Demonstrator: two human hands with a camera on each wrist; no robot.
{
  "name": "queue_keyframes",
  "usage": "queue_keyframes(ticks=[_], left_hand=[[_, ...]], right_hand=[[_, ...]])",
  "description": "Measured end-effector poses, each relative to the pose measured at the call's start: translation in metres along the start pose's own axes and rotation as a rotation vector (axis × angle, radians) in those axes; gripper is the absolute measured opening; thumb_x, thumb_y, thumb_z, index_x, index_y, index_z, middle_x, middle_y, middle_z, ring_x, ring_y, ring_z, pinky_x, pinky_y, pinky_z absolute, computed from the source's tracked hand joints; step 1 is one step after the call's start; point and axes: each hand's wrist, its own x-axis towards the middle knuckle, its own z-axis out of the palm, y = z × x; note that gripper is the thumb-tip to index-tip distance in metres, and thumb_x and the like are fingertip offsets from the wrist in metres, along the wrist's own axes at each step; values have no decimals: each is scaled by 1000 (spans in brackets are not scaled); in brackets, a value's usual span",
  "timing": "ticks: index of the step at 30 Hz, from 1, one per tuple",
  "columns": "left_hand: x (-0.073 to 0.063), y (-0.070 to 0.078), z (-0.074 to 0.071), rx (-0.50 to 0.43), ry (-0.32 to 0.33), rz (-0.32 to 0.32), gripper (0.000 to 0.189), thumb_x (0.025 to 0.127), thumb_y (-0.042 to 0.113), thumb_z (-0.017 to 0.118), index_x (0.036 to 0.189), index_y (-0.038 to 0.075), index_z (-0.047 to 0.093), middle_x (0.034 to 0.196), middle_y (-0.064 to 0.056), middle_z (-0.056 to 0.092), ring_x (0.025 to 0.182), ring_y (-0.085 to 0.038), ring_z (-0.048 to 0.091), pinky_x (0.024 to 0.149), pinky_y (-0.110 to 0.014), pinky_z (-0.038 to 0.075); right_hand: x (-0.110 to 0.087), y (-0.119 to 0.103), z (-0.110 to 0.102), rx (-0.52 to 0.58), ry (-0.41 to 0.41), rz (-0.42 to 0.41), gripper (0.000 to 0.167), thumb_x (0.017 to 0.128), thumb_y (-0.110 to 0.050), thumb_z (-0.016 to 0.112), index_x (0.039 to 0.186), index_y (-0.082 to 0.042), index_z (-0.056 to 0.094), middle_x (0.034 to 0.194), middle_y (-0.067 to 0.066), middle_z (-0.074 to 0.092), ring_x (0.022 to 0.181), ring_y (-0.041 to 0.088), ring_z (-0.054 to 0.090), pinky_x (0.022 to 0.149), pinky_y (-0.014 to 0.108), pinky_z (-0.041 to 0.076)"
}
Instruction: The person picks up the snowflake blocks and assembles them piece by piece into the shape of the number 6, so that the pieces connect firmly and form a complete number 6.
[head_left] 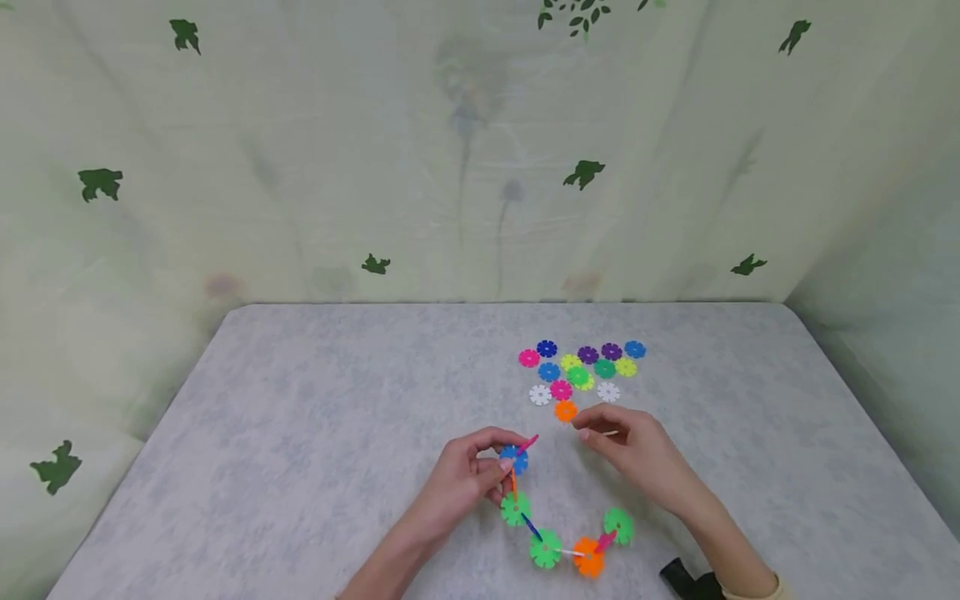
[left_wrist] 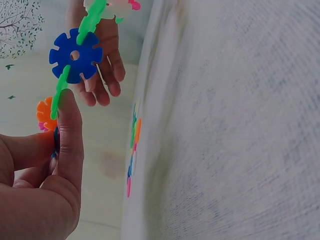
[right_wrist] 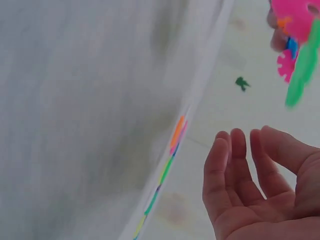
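My left hand [head_left: 471, 472] pinches the blue interlocking disc [head_left: 517, 454] near one end of a chain of notched plastic discs. A pink disc [head_left: 529, 443] sticks out edge-on at that end. From the hand the chain curves down and right through green discs [head_left: 546, 550] and an orange disc [head_left: 589, 557] to a green end disc [head_left: 618, 526]. In the left wrist view, a dark blue disc [left_wrist: 87, 56] sits slotted between green ones. My right hand [head_left: 637, 454], holding nothing, hovers with bent fingers beside a loose orange disc [head_left: 566, 412]; the right wrist view shows its fingers [right_wrist: 216, 172] apart from the thumb.
Loose discs lie in a group farther back on the grey table [head_left: 337, 433]: pink [head_left: 528, 358], purple [head_left: 611, 352], white [head_left: 608, 392], blue [head_left: 634, 349], yellow and green. A black object [head_left: 678, 578] shows by the right forearm. A pale curtain [head_left: 300, 167] surrounds the table's back and sides.
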Motion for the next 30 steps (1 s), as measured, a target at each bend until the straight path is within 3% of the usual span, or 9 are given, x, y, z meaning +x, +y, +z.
queue_keyframes(ticks=[8, 14, 21, 30], left_hand=[[-2, 2, -4, -13, 4, 33, 27, 96, 1, 58, 121, 7, 66, 91, -15, 63, 60, -16, 55, 63, -28, 55], [-1, 0, -4, -37, -8, 31, 27, 96, 2, 58, 122, 5, 65, 94, -17, 61, 63, -17, 57, 63, -27, 55], [-1, -1, -5, -47, -13, 11, 26, 96, 3, 59, 121, 6, 66, 88, -15, 63, 63, -16, 57, 63, -27, 55], [0, -1, -6, -48, -17, 4, 26, 96, 3, 59, 121, 7, 66, 92, -13, 62, 64, -16, 58, 63, -26, 55]], right_hand=[[23, 27, -37, -155, -29, -46, 24, 96, -10, 64, 119, -5, 67, 113, 7, 68, 103, 24, 62, 88, 44, 53], [44, 43, -59, -189, -131, -90, 31, 94, -6, 63, 124, 2, 62, 118, 16, 64, 103, 30, 61, 88, 47, 52], [64, 57, -62, -234, -176, -148, 32, 90, -7, 69, 121, 1, 65, 115, 13, 65, 93, 24, 57, 81, 38, 51], [68, 61, -57, -243, -127, -96, 29, 85, -7, 76, 113, -5, 68, 103, 7, 64, 83, 23, 52, 71, 32, 49]])
